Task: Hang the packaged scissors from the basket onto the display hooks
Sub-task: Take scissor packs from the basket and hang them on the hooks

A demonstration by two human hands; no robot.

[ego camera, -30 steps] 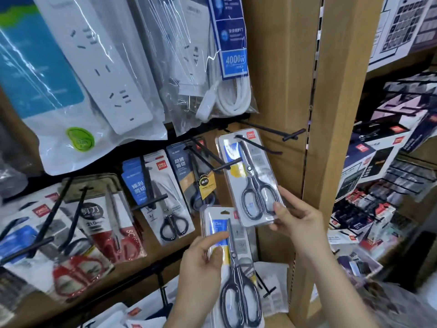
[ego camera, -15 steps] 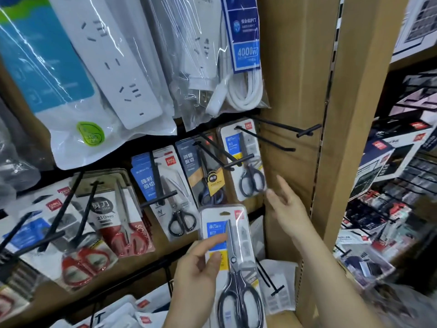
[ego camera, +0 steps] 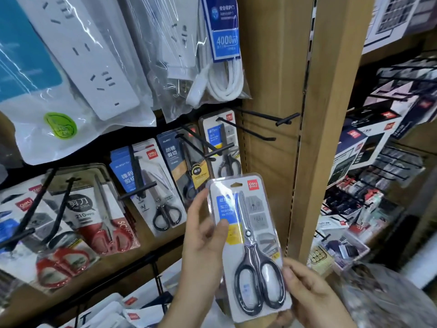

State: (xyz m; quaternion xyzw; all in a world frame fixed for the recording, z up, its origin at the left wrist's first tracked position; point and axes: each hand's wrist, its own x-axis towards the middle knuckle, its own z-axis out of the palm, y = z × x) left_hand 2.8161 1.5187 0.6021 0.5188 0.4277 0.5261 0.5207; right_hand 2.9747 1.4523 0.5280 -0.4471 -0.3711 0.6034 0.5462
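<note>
We hold the scissors pack (ego camera: pixel 257 223) just below the hook (ego camera: pixel 250 130). Our left grip (ego camera: pixel 203 245) pinches its side, and our right grip (ego camera: pixel 309 290) pinches its bottom corner. It looks light, stiff and slippery, so edges are best.

The blue power-strip label (ego camera: pixel 225 31) reads "4000W", the red-handled scissors pack (ego camera: pixel 94 209) "210mm", the held scissors pack (ego camera: pixel 248 233) "deli".

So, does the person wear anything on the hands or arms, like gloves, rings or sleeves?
No. The left hand and the right hand are bare, with no gloves and no rings that show. No sleeve, watch or bracelet shows on either wrist, as far as the picture reaches.
</note>
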